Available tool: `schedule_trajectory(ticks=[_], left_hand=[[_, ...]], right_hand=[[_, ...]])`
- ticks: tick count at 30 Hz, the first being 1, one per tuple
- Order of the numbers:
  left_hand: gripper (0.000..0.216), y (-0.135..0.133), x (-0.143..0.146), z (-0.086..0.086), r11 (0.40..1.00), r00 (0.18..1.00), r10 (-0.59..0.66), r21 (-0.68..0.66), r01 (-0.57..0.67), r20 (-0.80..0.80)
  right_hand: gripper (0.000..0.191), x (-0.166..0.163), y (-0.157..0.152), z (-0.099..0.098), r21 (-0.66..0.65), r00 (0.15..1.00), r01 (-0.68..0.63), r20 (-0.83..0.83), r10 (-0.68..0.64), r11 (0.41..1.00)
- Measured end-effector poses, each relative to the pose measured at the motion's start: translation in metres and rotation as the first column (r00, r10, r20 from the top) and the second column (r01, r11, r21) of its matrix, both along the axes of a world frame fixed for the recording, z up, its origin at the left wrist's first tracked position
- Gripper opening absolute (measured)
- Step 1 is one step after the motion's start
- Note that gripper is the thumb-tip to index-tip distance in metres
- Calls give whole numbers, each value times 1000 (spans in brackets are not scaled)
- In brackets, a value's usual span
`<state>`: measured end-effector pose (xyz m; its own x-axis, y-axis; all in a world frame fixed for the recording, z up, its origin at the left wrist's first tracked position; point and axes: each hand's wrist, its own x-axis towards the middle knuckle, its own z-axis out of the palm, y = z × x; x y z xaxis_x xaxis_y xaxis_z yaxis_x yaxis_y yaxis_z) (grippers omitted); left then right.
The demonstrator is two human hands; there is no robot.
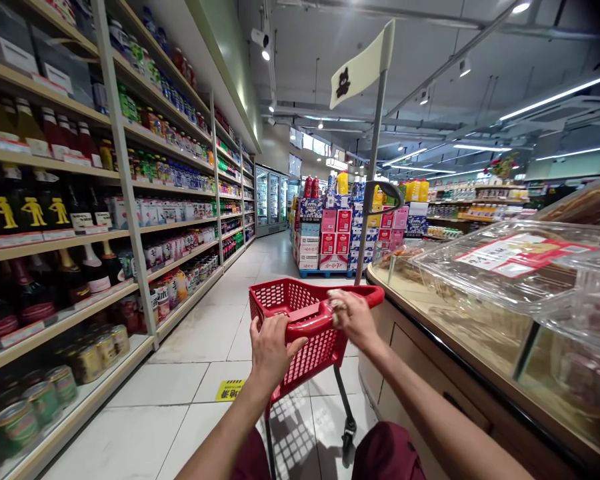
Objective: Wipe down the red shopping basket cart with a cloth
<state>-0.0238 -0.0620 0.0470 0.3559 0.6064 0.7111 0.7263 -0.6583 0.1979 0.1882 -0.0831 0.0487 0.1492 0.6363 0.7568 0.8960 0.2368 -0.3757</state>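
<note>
A small red plastic shopping cart [305, 383] with a perforated basket stands directly in front of me. My left hand [271, 347] grips the left part of its red handle [307, 328], fingers over the top and thumb along the near side. At the handle's right end, my right hand [356, 321] is closed around a small crumpled whitish thing [336, 300], perhaps tissue, and rests against the cart. A grey pole [373, 153] rises beyond the basket's right side, bearing a cream flag [363, 67] with a dark bear figure. The basket's inside is mostly hidden.
Drink shelves [170, 193] line the left side. Close on the right is a curved display counter [397, 303] with clear plastic food boxes [490, 257]. Stacked cartons [330, 233] stand ahead, with glass-door fridges [271, 197] farther back. A yellow sticker [229, 390] marks the tiled floor.
</note>
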Motion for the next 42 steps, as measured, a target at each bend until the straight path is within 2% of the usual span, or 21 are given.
schedule_trajectory(ticks=[2,3,7,8,9,11,14,16,18,20,22,25,28,30,32,36,40,42], left_hand=[[25,-6,7,0,1000,1000,9,17,-9,-2],[24,-8,10,1,1000,1000,3,21,-3,-8],[30,-7,17,-2,998,998,-61,-25,61,-10],[35,-4,17,-4,994,995,-95,-58,94,-15],[43,1,17,-7,987,991,-134,-98,131,-27],[59,8,19,-13,969,981,-188,-175,177,-53],[68,9,33,-19,963,985,-161,-230,143,-63],[67,3,46,-20,964,987,-148,-235,129,-67],[66,1,54,-20,955,972,-213,-232,185,-102],[64,7,54,-24,938,945,-291,-238,251,-150],[56,22,46,-31,939,950,-263,-272,211,-171],[47,47,37,-47,946,976,-129,-318,67,-178],[42,57,41,-60,956,977,-123,-285,69,-176],[37,57,44,-65,961,973,-166,-246,123,-160],[35,59,42,-67,958,969,-198,-239,159,-150],[31,67,29,-73,942,981,-109,-333,50,-162],[27,63,32,-83,938,981,-83,-346,17,-178],[27,58,37,-85,937,981,-81,-348,14,-177]], right_hand=[[33,-4,-3,-4,-17,986,-125,107,126,992],[33,-3,-3,-5,-22,982,-137,130,139,990],[35,23,1,-1,-33,994,96,-45,-98,995],[35,28,1,0,-41,990,120,-76,-123,992],[35,30,-1,-1,-45,991,106,-75,-109,993],[33,26,-8,-4,-42,1000,-8,-5,8,999],[32,18,-19,-13,-44,983,-158,91,161,986],[32,24,-21,-17,-33,994,-94,51,95,995],[32,42,-18,-19,-31,999,25,-41,-26,999],[33,63,-14,-20,-32,988,85,-125,-88,996],[33,80,-12,-21,-17,981,73,-177,-75,997],[33,92,-14,-18,20,974,66,-219,-60,998],[32,90,-19,-9,-14,968,88,-234,-89,996],[32,86,-26,-2,-68,972,119,-197,-130,991],[32,83,-37,0,-84,981,166,-85,-173,983],[33,81,-56,-9,-9,948,248,209,-241,969],[31,50,-40,-32,151,877,403,219,-428,903],[30,29,-23,-45,216,871,344,290,-397,914]])
